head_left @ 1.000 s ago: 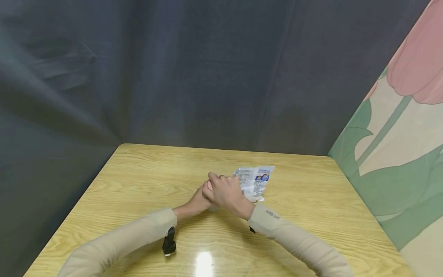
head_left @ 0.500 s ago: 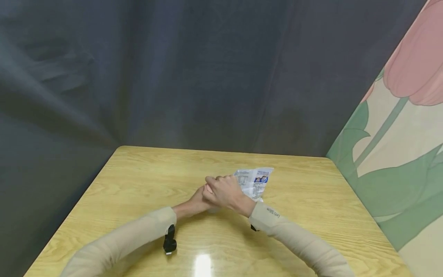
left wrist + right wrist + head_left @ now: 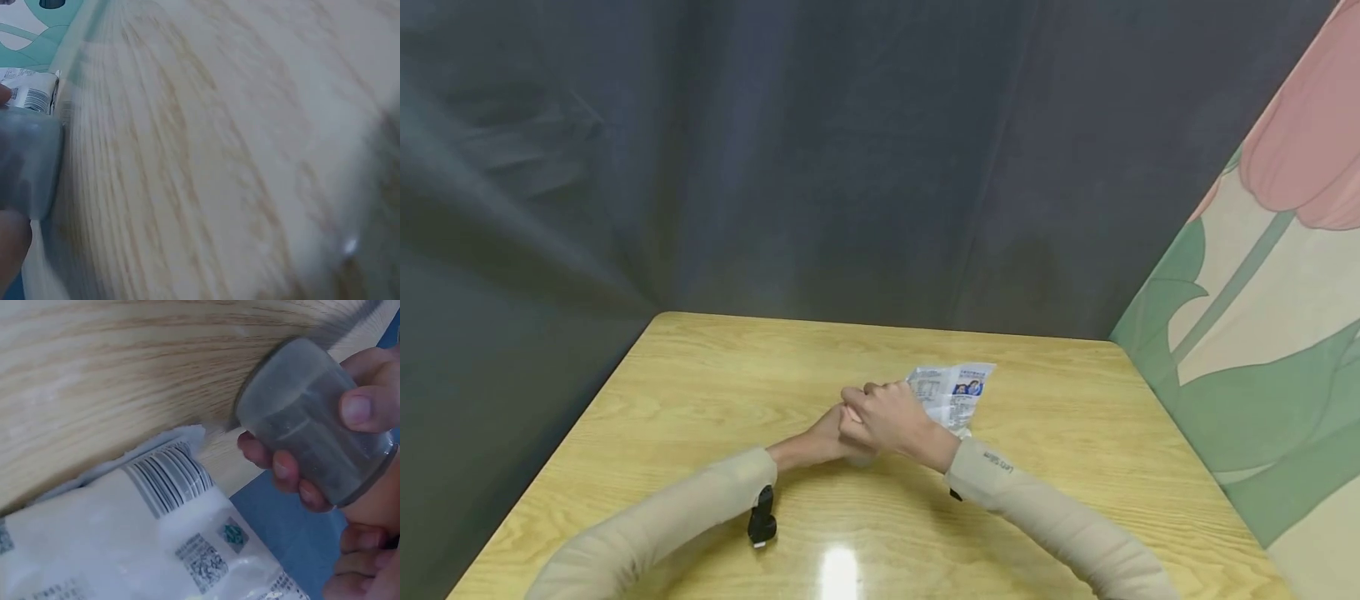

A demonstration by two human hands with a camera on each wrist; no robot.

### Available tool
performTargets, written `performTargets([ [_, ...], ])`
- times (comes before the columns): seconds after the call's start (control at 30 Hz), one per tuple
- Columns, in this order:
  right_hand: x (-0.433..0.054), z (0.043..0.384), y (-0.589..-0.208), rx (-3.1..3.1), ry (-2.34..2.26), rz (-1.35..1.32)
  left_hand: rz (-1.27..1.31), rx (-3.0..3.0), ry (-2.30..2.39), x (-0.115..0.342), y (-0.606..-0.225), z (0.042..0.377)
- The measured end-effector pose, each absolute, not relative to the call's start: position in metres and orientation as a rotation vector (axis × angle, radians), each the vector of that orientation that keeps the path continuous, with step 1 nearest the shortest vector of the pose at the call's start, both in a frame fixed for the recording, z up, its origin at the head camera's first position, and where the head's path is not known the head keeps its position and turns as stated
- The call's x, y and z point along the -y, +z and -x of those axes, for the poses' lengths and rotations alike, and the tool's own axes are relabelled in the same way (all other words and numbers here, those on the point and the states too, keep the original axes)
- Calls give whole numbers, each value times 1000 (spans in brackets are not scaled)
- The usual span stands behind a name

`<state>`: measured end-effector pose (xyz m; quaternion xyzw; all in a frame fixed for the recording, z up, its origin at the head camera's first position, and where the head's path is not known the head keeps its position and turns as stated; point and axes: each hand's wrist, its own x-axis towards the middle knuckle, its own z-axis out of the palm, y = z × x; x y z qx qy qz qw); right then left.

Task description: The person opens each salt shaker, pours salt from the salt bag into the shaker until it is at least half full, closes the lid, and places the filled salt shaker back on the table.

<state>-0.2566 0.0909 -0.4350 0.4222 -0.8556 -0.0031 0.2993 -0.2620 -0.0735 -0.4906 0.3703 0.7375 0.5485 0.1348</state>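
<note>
Grey and see-through, a cup (image 3: 294, 419) is gripped in the left hand (image 3: 826, 435), thumb on one side and fingers on the other, over the middle of a wood-grained bench (image 3: 715, 375). From above, the right hand (image 3: 891, 414) covers part of the left with its fingers curled (what they close on is hidden, so its grasp cannot be told). Just beyond the right hand lies a white printed packet (image 3: 953, 390), its barcode visible close up. Behind hangs a dark curtain (image 3: 865, 167).
</note>
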Motion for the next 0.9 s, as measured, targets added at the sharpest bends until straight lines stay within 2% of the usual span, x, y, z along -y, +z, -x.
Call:
performTargets([
  [0.33, -93, 254, -434, 2217, -47, -1076, -1164, -2101, 1551, 77, -486, 264],
  [0.63, -93, 248, -430, 2369, -82, -1034, -1098, -2222, 1589, 86, -489, 260],
  [0.9, -96, 242, -425, 2498, 98, -966, -1118, -2315, 1549, 87, -486, 257],
])
